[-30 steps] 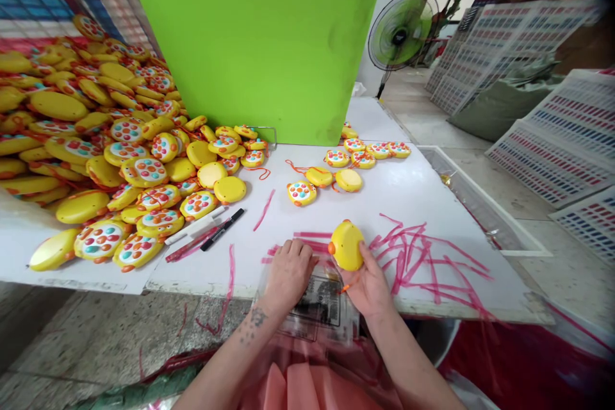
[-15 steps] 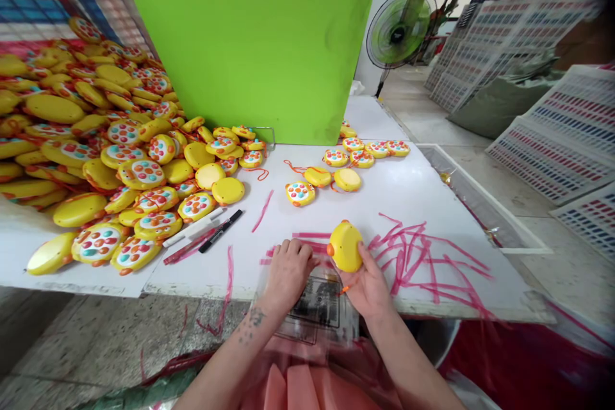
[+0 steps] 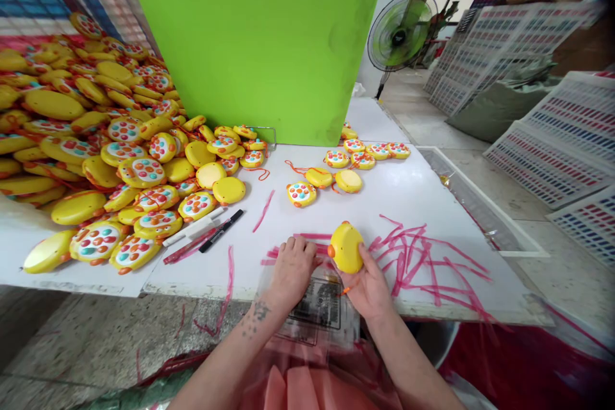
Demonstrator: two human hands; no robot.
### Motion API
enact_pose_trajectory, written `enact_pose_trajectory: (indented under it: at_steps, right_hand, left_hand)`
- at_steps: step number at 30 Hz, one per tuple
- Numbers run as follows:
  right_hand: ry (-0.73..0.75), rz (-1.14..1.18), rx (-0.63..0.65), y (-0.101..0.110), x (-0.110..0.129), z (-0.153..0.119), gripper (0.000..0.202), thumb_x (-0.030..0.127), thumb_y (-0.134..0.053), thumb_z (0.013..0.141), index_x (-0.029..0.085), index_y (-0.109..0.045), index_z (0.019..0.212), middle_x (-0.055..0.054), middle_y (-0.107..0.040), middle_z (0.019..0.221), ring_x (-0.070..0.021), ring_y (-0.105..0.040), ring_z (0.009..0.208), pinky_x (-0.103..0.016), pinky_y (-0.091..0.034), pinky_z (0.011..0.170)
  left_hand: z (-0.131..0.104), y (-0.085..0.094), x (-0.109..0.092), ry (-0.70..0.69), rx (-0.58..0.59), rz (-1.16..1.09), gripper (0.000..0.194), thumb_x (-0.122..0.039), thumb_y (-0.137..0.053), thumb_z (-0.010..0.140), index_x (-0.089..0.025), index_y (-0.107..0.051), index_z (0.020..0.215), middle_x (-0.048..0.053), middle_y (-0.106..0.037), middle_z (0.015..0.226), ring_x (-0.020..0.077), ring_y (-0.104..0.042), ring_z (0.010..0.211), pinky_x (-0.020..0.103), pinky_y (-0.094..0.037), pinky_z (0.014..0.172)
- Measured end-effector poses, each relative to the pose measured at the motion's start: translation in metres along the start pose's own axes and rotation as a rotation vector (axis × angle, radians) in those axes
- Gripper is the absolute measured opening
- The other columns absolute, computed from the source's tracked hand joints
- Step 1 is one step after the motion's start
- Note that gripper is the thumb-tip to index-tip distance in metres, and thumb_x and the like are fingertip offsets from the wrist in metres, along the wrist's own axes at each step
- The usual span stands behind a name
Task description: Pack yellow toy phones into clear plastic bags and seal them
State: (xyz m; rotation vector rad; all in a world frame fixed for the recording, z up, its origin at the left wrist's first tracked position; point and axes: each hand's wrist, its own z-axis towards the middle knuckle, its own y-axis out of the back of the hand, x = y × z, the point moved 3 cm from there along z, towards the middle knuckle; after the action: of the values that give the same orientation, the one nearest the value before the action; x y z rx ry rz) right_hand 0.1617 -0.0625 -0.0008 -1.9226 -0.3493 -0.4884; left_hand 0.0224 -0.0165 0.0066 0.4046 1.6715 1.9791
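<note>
My right hand (image 3: pixel 369 285) is closed around a yellow animal-shaped toy (image 3: pixel 346 248), its plain back facing up and its orange knobs showing at the edge. A short orange cord end (image 3: pixel 344 291) pokes out below the toy. My left hand (image 3: pixel 294 269) rests at the table's front edge with curled fingers. What those fingers grip, if anything, is hidden. Pink plastic strips (image 3: pixel 312 237) lie just beyond the left hand. Under both hands, a clear plastic bag with dark print (image 3: pixel 319 301) hangs at the table edge.
A large heap of yellow toys (image 3: pixel 110 122) fills the left side. Several toys (image 3: pixel 302 193) lie beyond my hands. Markers (image 3: pixel 221 230) lie left, a tangle of pink strips (image 3: pixel 423 256) right. A green board (image 3: pixel 254 45) stands behind; a fan (image 3: pixel 401 32) is at back right.
</note>
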Motion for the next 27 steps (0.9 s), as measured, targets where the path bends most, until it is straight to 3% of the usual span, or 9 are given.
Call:
enact_pose_trajectory:
  at_steps: [9, 14, 19, 23, 27]
  right_hand:
    - [0.005, -0.068, 0.009, 0.0, 0.0, 0.0, 0.031, 0.036, -0.064, 0.083, 0.029, -0.063, 0.114, 0.0, -0.072, 0.105, -0.0176, -0.065, 0.099, -0.032, -0.054, 0.084]
    - [0.043, -0.057, -0.017, 0.001, 0.001, 0.0, 0.027, 0.029, -0.064, 0.082, 0.027, -0.065, 0.109, 0.0, -0.071, 0.105, -0.0156, -0.064, 0.096, -0.028, -0.055, 0.076]
    - [0.215, -0.172, 0.049, -0.01, 0.017, 0.005, 0.038, 0.02, -0.068, 0.077, 0.03, -0.062, 0.113, 0.001, -0.069, 0.108, -0.0153, -0.063, 0.093, -0.03, -0.054, 0.076]
    - [0.336, -0.382, 0.04, -0.021, 0.028, 0.015, 0.055, 0.016, -0.072, 0.071, 0.032, -0.056, 0.121, 0.001, -0.065, 0.115, -0.0158, -0.062, 0.092, -0.029, -0.052, 0.077]
    - [0.39, -0.529, 0.022, -0.03, 0.022, 0.028, 0.056, 0.018, -0.072, 0.068, 0.027, -0.057, 0.121, -0.001, -0.066, 0.111, -0.0177, -0.061, 0.092, -0.03, -0.051, 0.078]
  left_hand:
    - [-0.004, -0.003, -0.005, -0.042, -0.03, -0.033, 0.01, -0.024, -0.049, 0.092, -0.016, -0.054, 0.091, 0.007, -0.055, 0.094, 0.0244, -0.047, 0.087, 0.039, -0.041, 0.078]
    - [-0.006, -0.001, -0.003, -0.083, -0.012, -0.147, 0.009, -0.018, -0.046, 0.093, -0.016, -0.053, 0.088, 0.006, -0.057, 0.091, 0.022, -0.049, 0.086, 0.036, -0.041, 0.078]
    - [-0.009, 0.0, -0.005, -0.183, -0.057, -0.228, 0.012, -0.027, -0.048, 0.094, -0.017, -0.054, 0.094, 0.004, -0.059, 0.088, 0.0209, -0.05, 0.083, 0.035, -0.04, 0.075]
    - [-0.013, 0.001, -0.008, -0.276, -0.056, -0.191, 0.012, -0.025, -0.047, 0.094, -0.018, -0.056, 0.089, 0.003, -0.059, 0.086, 0.0205, -0.05, 0.082, 0.035, -0.041, 0.073]
    - [-0.016, 0.008, -0.01, -0.348, -0.104, -0.209, 0.01, -0.023, -0.048, 0.094, -0.018, -0.055, 0.097, 0.006, -0.058, 0.111, 0.0205, -0.049, 0.096, 0.035, -0.042, 0.084]
